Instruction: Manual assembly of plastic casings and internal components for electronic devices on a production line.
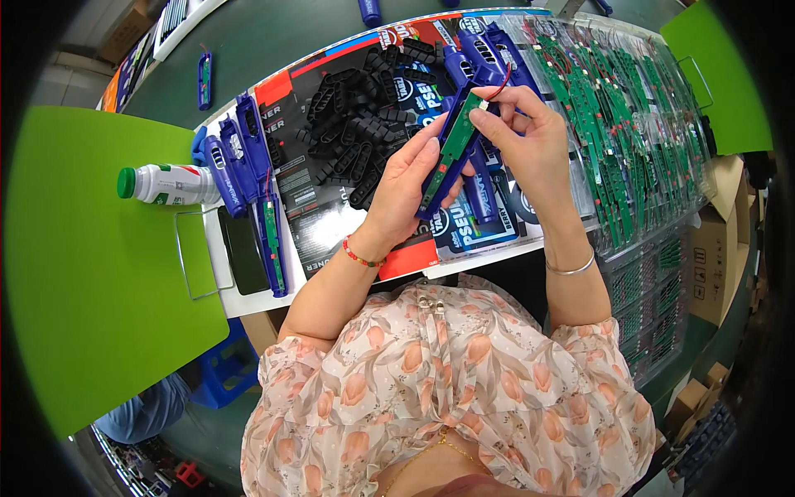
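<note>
Slanting across my left hand [396,197] is a long blue plastic casing [428,205], gripped along its side between thumb and fingers. A narrow green circuit board [458,141] lies lengthwise in the casing. At the board's upper end, by a small white connector, my right hand [537,141] pinches it between thumb and fingertips. Red and dark wires [503,81] rise from that end beside my right fingers. Just beyond my hands lie more blue casings [489,50], and another blue casing [479,195] shows below the held one.
Black ribbed plastic parts [344,116] are heaped left of my hands on printed sheets. Trays of wired green boards [596,132] fill the right side. Further left are blue casings with boards [271,232], a dark phone [246,253], a white bottle [170,184] and a green panel [91,273].
</note>
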`<state>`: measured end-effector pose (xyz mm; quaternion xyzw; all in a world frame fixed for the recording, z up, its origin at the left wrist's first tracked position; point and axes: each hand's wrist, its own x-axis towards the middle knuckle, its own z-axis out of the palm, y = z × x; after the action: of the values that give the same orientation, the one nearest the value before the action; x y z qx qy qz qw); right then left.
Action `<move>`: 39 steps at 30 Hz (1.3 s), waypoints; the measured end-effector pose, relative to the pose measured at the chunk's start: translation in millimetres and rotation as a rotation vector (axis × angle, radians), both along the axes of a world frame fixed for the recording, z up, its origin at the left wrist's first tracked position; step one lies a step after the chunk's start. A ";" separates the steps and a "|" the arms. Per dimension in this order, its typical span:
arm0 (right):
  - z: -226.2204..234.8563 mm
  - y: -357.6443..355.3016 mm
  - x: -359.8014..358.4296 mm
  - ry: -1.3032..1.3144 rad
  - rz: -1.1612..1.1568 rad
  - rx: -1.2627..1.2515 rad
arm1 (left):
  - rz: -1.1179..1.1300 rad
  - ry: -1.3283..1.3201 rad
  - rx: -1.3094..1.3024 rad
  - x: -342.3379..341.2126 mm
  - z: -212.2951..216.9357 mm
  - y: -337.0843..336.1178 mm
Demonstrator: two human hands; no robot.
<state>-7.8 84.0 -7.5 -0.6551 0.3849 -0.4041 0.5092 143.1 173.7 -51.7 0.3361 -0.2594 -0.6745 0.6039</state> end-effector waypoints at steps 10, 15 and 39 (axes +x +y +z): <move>-7.7 0.5 -2.2 -0.040 -0.010 0.043 | 0.002 -0.057 -0.010 0.1 0.3 0.0; -14.9 1.6 3.7 0.011 -0.085 -0.241 | 0.051 -0.206 -0.054 -5.8 0.2 -1.3; -19.4 -13.0 26.0 0.461 0.028 -0.596 | 0.718 -0.762 0.226 257.4 -5.1 -157.9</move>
<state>18.2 70.9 -26.9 -0.8536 0.3457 -0.3335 0.2017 400.5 15.8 -56.8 0.6878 -0.2548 -0.2795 0.6195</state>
